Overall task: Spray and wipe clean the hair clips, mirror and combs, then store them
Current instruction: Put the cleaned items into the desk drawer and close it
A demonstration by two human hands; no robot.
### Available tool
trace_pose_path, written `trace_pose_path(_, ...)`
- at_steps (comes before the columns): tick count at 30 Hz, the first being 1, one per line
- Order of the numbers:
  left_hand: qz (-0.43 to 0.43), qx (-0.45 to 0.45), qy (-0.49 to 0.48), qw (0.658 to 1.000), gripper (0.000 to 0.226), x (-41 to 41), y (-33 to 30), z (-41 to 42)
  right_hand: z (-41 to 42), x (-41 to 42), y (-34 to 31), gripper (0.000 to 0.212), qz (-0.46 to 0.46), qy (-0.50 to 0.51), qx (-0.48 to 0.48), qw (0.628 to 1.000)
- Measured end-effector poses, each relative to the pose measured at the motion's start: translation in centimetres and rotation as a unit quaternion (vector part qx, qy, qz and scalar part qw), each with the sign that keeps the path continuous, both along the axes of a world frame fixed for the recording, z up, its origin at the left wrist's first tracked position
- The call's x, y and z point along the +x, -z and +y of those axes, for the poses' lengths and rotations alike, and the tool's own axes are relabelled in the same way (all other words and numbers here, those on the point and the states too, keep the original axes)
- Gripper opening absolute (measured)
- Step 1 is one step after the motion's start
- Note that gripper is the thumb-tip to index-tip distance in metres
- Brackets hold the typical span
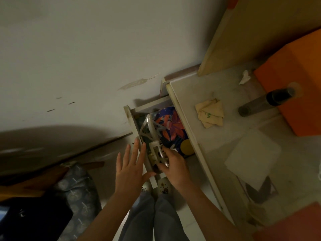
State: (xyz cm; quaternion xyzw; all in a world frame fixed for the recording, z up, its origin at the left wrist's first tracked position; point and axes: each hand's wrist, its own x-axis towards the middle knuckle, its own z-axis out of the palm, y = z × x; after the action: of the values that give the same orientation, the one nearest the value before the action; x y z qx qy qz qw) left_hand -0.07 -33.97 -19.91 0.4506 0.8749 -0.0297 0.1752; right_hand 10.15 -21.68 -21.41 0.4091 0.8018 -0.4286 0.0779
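Note:
An open drawer [132,122] sticks out from under the pale desk top. Inside lie a floral-patterned pouch [171,126], a white comb-like piece [147,126] and a round yellow item [186,147]. My right hand [174,165] reaches into the drawer's near end, fingers curled on a clear plastic case [160,153] that holds small items I cannot make out. My left hand [130,168] is spread flat against the outside of the drawer's front panel, holding nothing. On the desk lie a folded yellow cloth [210,113] and a dark spray bottle [264,103] on its side.
An orange box [295,80] stands at the desk's far right, with a crumpled tissue [245,77] beside it and a white square sheet [252,158] nearer me. A patterned bundle [76,188] and dark items sit on the floor at left. My legs and slippers are below the drawer.

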Motion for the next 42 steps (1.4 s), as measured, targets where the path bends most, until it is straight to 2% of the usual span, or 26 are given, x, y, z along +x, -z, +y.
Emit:
trace_pose_path(6,0.011,0.016,0.01,1.0,0.079,-1.0,-2.9,0.2,0.0,0.9,-4.3,0.053,0.009,0.013,0.039,0.999)
trace_pose_path(16,0.005,0.08,0.105,0.991,0.064,0.7,-11.2,2.3,-1.7,5.3,-13.1,0.056,-0.019,0.052,0.193,0.98)
trace_pose_path(20,-0.019,0.081,0.169,0.982,0.067,3.1,-14.0,3.8,-2.6,8.6,-15.9,0.062,-0.074,0.099,0.234,0.964)
trace_pose_path(22,-0.019,0.08,0.205,0.975,0.07,4.5,-14.7,4.5,-2.8,10.7,-16.6,0.068,-0.09,0.14,0.272,0.948)
trace_pose_path(24,-0.017,0.072,0.238,0.968,0.074,6.2,-15.6,5.3,-3.3,12.6,-18.0,0.063,-0.084,0.171,0.264,0.946)
trace_pose_path(29,0.008,0.1,0.322,0.942,0.062,11.1,-18.1,7.2,-3.5,18.0,-20.1,0.061,-0.121,0.222,0.308,0.917)
trace_pose_path(33,0.022,0.114,0.39,0.913,0.057,15.7,-19.6,8.7,-4.0,22.4,-21.2,0.059,-0.116,0.311,0.306,0.892)
trace_pose_path(35,0.01,0.094,0.412,0.906,0.066,18.2,-20.3,9.4,-4.4,24.5,-23.0,0.051,-0.152,0.327,0.322,0.875)
trace_pose_path(37,0.007,0.099,0.432,0.896,0.061,21.0,-20.9,10.1,-4.7,27.1,-23.7,0.046,-0.176,0.349,0.342,0.854)
trace_pose_path(40,0.013,0.128,0.467,0.875,0.058,25.7,-21.1,11.0,-5.2,31.7,-23.8,0.056,-0.191,0.384,0.321,0.844)
trace_pose_path(42,0.02,0.157,0.474,0.866,0.059,28.0,-20.8,11.3,-5.3,33.8,-23.4,0.051,-0.176,0.401,0.31,0.844)
